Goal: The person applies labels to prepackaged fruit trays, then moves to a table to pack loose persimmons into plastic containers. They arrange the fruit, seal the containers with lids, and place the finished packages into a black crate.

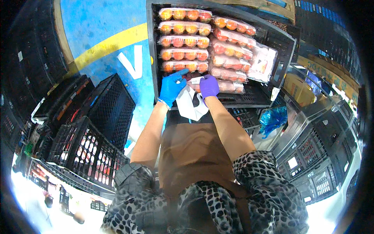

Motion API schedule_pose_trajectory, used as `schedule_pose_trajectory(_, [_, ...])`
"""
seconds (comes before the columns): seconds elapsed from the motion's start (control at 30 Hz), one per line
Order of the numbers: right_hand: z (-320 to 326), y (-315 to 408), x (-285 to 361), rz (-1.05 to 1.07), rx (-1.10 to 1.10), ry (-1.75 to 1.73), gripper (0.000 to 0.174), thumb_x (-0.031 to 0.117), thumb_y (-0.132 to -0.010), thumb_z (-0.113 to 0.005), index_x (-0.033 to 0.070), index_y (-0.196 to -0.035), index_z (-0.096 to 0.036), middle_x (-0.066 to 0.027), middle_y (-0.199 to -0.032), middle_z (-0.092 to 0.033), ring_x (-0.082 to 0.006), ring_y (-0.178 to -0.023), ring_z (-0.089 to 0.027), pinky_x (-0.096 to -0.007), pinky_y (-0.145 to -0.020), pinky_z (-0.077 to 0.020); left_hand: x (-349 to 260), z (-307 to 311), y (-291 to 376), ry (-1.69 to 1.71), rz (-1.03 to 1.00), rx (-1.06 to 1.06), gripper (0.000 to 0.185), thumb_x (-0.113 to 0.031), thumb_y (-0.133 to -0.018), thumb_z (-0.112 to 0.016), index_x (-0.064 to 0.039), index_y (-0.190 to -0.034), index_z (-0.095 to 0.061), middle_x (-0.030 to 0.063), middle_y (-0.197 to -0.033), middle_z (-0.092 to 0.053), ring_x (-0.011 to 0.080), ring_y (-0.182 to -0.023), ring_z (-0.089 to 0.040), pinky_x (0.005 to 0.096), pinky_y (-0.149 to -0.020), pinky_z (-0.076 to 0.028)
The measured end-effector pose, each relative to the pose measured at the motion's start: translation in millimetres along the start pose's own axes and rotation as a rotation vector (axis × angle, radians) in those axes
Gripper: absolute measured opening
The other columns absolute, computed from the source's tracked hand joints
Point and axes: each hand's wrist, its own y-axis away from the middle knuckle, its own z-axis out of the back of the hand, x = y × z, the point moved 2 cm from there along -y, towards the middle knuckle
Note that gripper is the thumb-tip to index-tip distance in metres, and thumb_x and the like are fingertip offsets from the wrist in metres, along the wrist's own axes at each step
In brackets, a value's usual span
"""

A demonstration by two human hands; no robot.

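A black plastic crate [273, 101] stands before me, holding stacked clear plastic packs of red-orange round produce, perhaps tomatoes. My left hand [172, 87], in a blue glove, is at the crate's near left part. Its index finger extends towards the nearest pack of the left stack [185, 66]. A white paper strip [191, 106] loops between my hands and hangs over the crate's near edge. My right hand [209, 87], in a purple glove, is closed at the strip's right end. A white label with print [196, 80] shows beside its fingers, over a partly hidden pack.
One pack [263, 63] lies tilted at the crate's right side. More black crates [109, 99] stand at left, one with packs showing through its slats [87, 152]. A blue plastic bag [273, 117] and a cardboard box [298, 89] are at right. The floor [96, 20] is blue with yellow.
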Motion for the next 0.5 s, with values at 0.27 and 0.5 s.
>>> schedule_pose_trajectory(0.27, [2.7, 18.7, 16.7, 0.180, -0.056, 0.242, 0.026, 0.028, -0.086, -0.060, 0.006, -0.098, -0.065, -0.0197, -0.096, -0.069, -0.0361, -0.091, -0.068, -0.0467, -0.077, -0.0531, -2.1, 5.7, 2.5, -0.098, 0.005, 0.102, 0.035, -0.004, -0.086, -0.064, -0.002, -0.121, -0.066, 0.0088, -0.113, -0.071, 0.0112, -0.098, -0.062, 0.0277, -0.088, -0.049])
schedule_pose_trajectory(0.5, [10.6, 0.6, 2.5, 0.278, 0.056, 0.339, 0.026, 0.027, -0.085, -0.062, 0.006, -0.099, -0.068, -0.0189, -0.091, -0.070, -0.0347, -0.087, -0.069, -0.0453, -0.073, -0.0546, -39.1, 26.8, 39.1, 0.153, 0.251, 0.182, 0.031, -0.008, -0.094, -0.060, 0.002, -0.122, -0.065, 0.0092, -0.115, -0.069, 0.0151, -0.103, -0.062, 0.0279, -0.089, -0.050])
